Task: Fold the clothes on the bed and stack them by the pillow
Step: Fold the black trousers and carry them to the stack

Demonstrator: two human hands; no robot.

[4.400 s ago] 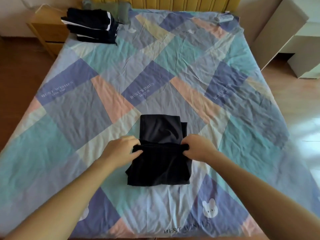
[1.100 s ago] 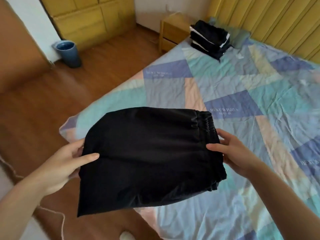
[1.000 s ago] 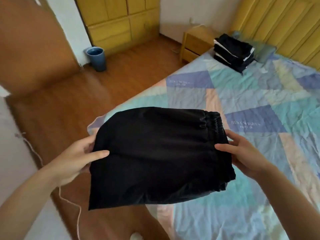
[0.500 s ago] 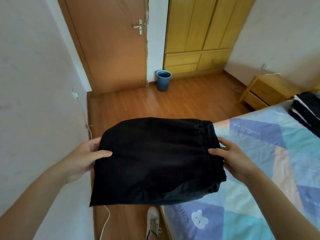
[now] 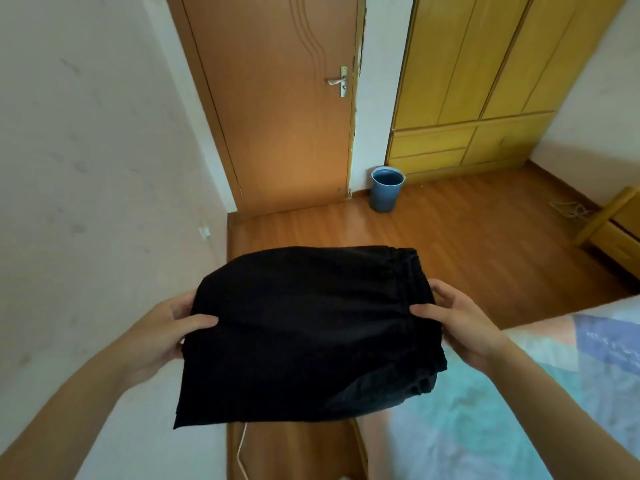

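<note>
A folded black garment [image 5: 308, 334] with a gathered waistband on its right side is held flat in the air in front of me. My left hand [image 5: 162, 332] grips its left edge, thumb on top. My right hand [image 5: 457, 327] grips the waistband edge, thumb on top. The garment hangs over the floor beside the bed [image 5: 540, 403], whose patchwork cover fills the lower right. The stack of folded clothes and the pillow are out of view.
A pale wall [image 5: 86, 202] runs close along my left. Ahead are a closed wooden door [image 5: 277, 109], a blue bin [image 5: 386, 188] and a yellow wardrobe [image 5: 485, 81]. A wooden nightstand [image 5: 613, 233] stands at the right edge. A white cable [image 5: 240, 452] lies on the floor below.
My view has turned further left, away from the bed; the stack of clothes has left the frame. Both hands keep the same grip on the black garment.
</note>
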